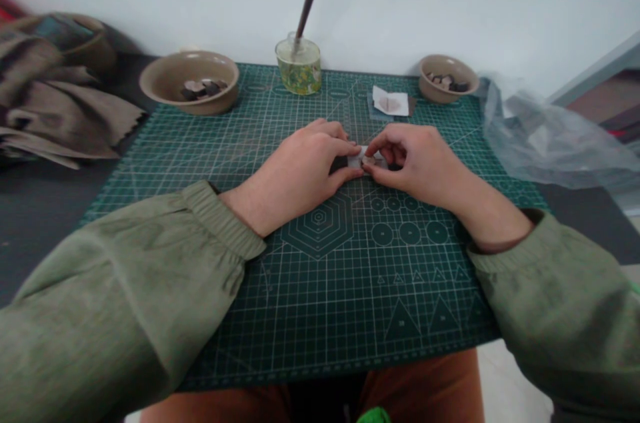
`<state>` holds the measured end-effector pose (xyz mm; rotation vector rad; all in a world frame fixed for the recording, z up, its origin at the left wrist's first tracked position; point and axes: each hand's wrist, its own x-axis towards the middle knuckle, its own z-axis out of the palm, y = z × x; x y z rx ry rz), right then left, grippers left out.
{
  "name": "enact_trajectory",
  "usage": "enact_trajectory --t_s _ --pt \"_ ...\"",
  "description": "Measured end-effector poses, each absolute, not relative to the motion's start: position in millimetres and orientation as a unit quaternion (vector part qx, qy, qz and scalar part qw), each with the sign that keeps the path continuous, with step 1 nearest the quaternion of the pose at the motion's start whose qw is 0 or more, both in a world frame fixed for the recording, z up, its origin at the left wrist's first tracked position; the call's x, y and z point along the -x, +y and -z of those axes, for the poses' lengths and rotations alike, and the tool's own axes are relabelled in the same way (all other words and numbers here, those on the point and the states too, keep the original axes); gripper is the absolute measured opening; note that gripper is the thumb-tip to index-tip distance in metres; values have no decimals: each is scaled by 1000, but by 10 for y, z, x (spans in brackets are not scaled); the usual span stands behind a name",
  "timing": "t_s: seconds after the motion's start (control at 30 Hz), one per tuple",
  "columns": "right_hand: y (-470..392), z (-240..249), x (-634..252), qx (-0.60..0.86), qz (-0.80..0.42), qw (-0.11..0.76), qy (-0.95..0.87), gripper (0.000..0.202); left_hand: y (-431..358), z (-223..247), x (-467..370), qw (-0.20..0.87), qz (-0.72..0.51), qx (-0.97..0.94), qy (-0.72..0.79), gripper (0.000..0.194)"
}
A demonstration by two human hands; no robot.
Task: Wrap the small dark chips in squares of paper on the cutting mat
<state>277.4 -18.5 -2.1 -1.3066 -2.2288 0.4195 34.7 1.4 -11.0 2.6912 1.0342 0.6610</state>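
Over the middle of the green cutting mat [320,290], both hands meet at a small white piece [356,160], paper-like, lying low at the mat. My left hand [310,160] has its thumb and index finger at the left end of this piece, closed about its edges. From the other side my right hand [420,160] pinches a small light-brown piece [369,160] between thumb and fingertips, against the white one. Fingers partly cover both pieces, so their full outlines are hidden.
A large bowl [160,80] and a smaller bowl [435,91] hold small dark and light pieces. Between them stands a glass jar [299,70] with thin sticks. A white folded paper [400,103], clear plastic bag [545,136] and brown cloth [75,110] lie around.
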Motion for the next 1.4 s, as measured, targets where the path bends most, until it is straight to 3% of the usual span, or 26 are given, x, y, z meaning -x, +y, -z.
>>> enact_trajectory --t_s 1.13,1.4 --pt "-174 32 -2817 487 -122 267 -823 10 10 142 -331 94 -219 -909 343 32" --pt "-44 1 -2953 559 -119 417 -707 16 39 110 -383 95 -244 -891 372 23"
